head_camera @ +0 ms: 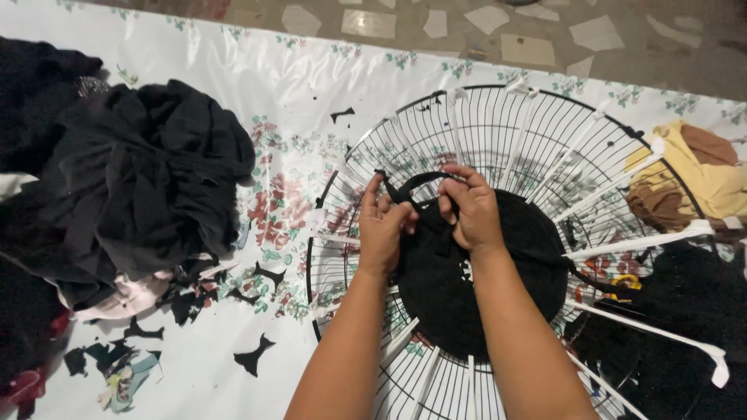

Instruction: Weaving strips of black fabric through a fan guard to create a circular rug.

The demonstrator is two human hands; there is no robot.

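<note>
A: Head cam — your left hand (383,225) & right hand (469,210) both pinch the black strip (412,185) over the fan guard (498,132).

B: Keep tension even btwn wires — don't let go.

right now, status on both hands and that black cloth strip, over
Left hand and right hand both pinching the black fabric strip. Strip loops over the round black wire fan guard. Black cloth scraps lie left, clear of hands.
</note>
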